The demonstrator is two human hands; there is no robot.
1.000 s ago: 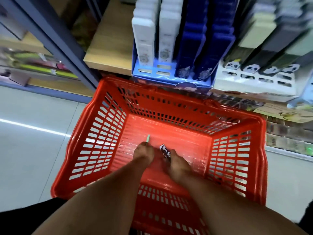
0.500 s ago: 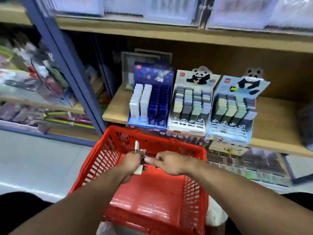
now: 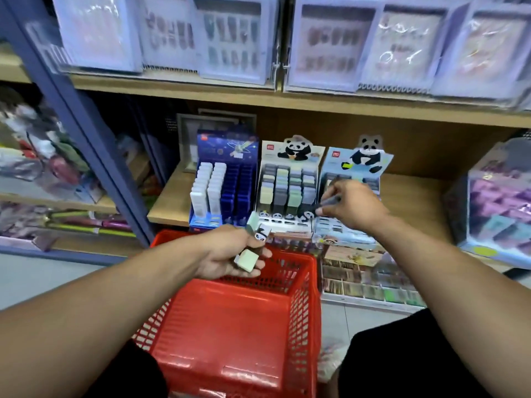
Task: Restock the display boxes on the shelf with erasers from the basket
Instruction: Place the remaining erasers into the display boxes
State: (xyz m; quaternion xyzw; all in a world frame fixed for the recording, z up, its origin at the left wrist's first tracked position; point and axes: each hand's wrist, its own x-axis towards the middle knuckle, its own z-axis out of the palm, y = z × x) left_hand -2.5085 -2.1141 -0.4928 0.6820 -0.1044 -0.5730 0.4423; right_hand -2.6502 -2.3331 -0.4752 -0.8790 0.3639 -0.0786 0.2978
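Observation:
Three display boxes stand side by side on the wooden shelf [image 3: 408, 196]: a dark blue box [image 3: 224, 179] with white and blue erasers, a white panda box [image 3: 288, 185], and a light blue panda box [image 3: 344, 231]. My left hand [image 3: 230, 254] grips pale green panda erasers [image 3: 246, 261] above the red basket [image 3: 238, 326]. My right hand [image 3: 352, 205] pinches a dark grey eraser [image 3: 327, 203] in front of the light blue panda box, near the right edge of the white one.
Packets hang in clear holders on the shelf above [image 3: 287, 47]. A blue upright post [image 3: 86, 145] stands at left, with more goods beyond it. A purple boxed item [image 3: 500, 202] sits at right. Low trays of small goods [image 3: 365, 282] line the floor edge.
Both hands rose out of the basket. My right hand carried a dark eraser up to the panda boxes; my left hand stays over the basket with green erasers. The view tilted up.

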